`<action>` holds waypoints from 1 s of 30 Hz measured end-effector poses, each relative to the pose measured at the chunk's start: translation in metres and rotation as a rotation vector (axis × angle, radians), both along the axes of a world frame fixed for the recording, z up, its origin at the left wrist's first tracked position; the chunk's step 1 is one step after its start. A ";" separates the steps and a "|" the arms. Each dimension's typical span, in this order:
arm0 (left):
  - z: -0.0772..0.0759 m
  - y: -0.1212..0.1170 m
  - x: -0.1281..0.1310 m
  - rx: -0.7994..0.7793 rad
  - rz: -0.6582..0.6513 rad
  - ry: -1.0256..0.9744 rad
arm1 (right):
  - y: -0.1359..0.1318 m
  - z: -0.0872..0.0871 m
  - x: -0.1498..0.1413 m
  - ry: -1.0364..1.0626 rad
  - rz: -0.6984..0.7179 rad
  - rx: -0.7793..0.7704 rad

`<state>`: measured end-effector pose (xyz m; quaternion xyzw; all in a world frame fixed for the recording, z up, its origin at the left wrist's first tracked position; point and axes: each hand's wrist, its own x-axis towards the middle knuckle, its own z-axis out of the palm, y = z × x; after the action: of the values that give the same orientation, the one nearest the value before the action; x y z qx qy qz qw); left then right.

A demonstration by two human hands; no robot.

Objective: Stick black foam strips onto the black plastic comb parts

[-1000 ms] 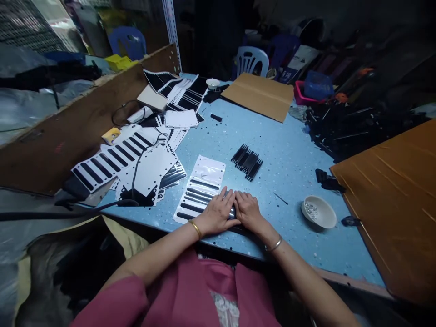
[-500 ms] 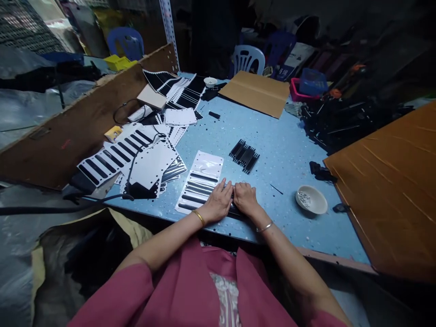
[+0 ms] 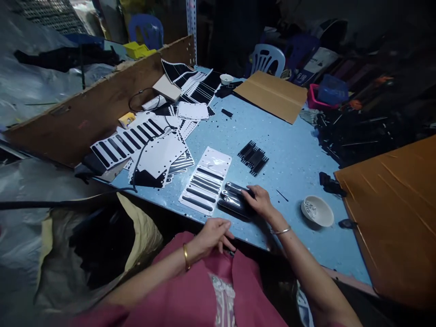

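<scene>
Black glossy strips with rounded ends [image 3: 233, 205] lie side by side near the table's front edge. My right hand [image 3: 260, 202] is on their right end, fingers bent over it and the fingertips pressed against the strips. My left hand [image 3: 214, 235] hangs just off the table edge above my lap, fingers loosely curved and apart, holding nothing. Left of the strips is a white backing sheet [image 3: 214, 159] bearing several black strips. A small stack of black notched pieces [image 3: 253, 157] rests farther back.
A white bowl [image 3: 316, 211] of small metal pieces stands on the right, with a thin dark stick [image 3: 282, 195] nearby. White and black sheets [image 3: 160, 154] pile up on the left beside a wooden board [image 3: 78, 109]. Brown cardboard [image 3: 272, 95] lies at the back; an orange panel [image 3: 395, 209] borders the right.
My left hand has come off the strips and drawn back toward my body. My right hand has shifted to the strips' right end, uncovering them. The view has turned slightly left.
</scene>
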<state>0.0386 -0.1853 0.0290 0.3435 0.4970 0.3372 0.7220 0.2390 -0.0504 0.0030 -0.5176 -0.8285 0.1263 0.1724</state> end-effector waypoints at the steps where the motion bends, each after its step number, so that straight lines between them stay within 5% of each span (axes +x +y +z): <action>1: -0.002 -0.002 0.004 -0.140 0.039 -0.139 | -0.002 -0.001 -0.004 -0.038 -0.001 -0.035; 4: -0.007 0.013 0.013 -0.215 0.166 -0.192 | -0.013 -0.006 -0.009 -0.108 -0.017 -0.067; 6: -0.006 0.030 0.015 -0.179 0.091 -0.050 | -0.021 -0.007 -0.007 -0.089 -0.081 -0.084; 9: -0.004 0.051 0.015 -0.005 -0.031 0.257 | -0.027 -0.001 -0.004 0.033 -0.272 -0.194; 13: -0.007 0.069 0.017 0.247 -0.005 0.488 | -0.031 0.012 -0.006 0.388 -0.530 -0.411; 19: -0.013 0.083 0.027 0.111 0.279 0.047 | -0.041 0.010 -0.014 0.830 -0.680 -0.594; 24: 0.007 0.069 0.012 0.103 0.409 -0.148 | -0.067 0.019 -0.034 1.013 -0.608 -0.599; 28: 0.040 0.031 -0.034 0.305 0.420 -0.014 | -0.094 0.044 -0.068 0.991 -0.479 -0.567; 30: 0.054 0.002 -0.062 0.357 0.488 0.073 | -0.107 0.053 -0.092 1.000 -0.393 -0.692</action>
<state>-0.0236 -0.1838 0.0833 0.3473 0.5233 0.5703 0.5294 0.1473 -0.1570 0.0557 -0.5642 -0.4489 0.5788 0.3811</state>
